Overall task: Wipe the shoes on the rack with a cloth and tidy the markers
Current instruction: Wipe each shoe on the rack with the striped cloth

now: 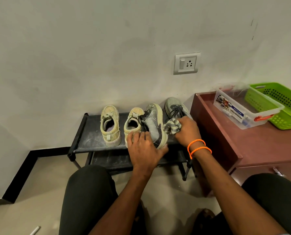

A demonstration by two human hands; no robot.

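A low black shoe rack (88, 133) stands against the wall with two pairs on its top shelf. At the left are two beige sneakers (110, 125) (133, 122), upright. A grey sneaker (154, 122) is tipped on its side, and my left hand (144, 148) grips its heel end. The other grey sneaker (174, 106) stands at the right end. My right hand (188, 129) holds a bunched grey-and-white striped cloth (172, 126) between the two grey sneakers, touching the tipped one's sole edge. No markers can be made out clearly.
A dark red cabinet (243, 146) stands right of the rack, carrying a clear plastic box (239, 109) with small items and a green basket (280, 106). A wall socket (186, 63) is above the rack. A white stick-like object (35, 230) lies on the floor, bottom left. My knees frame the foreground.
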